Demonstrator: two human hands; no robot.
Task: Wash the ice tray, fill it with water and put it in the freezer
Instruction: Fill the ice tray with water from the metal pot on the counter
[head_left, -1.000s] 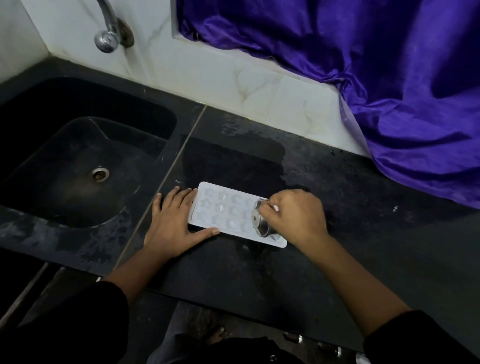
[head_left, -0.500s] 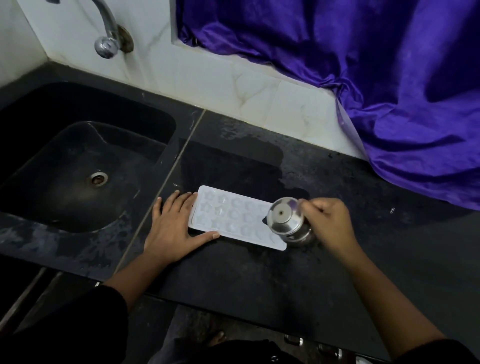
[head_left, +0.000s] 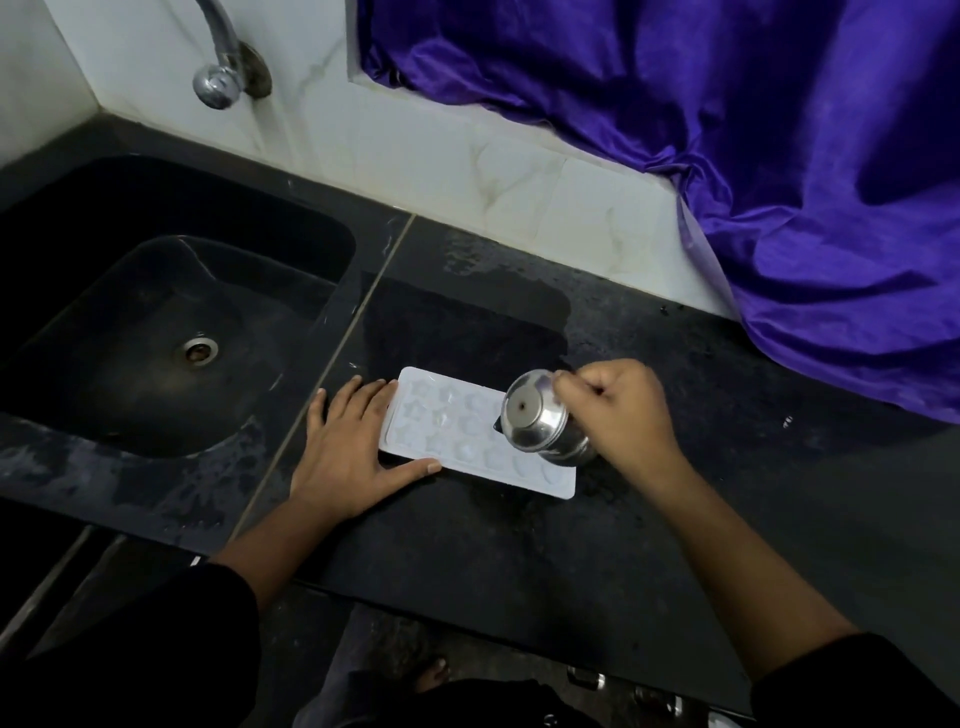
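The white plastic ice tray (head_left: 447, 431) lies flat on the black stone counter (head_left: 467, 561) at the centre of the frame, just right of the sink (head_left: 156, 291). It is a thin rectangle with rounded corners, and its shallow moulds are stars and small rounded shapes. The left hand (head_left: 343, 457) lies flat on the counter at the tray's left end, fingers straight and close together, thumb stretched along the near edge. The right hand (head_left: 618, 415) has its fingers curled round a polished steel cup (head_left: 540, 421), tipped so its round base faces the camera (whether it touches the tray's right end I cannot tell). The counter looks wet and mottled. A chrome tap (head_left: 218, 78) curves down at upper left over the dark moulded sink with its metal drain (head_left: 200, 351). Glossy purple cloth (head_left: 727, 156) drapes in folds at upper right, over the veined white tiles (head_left: 467, 156).
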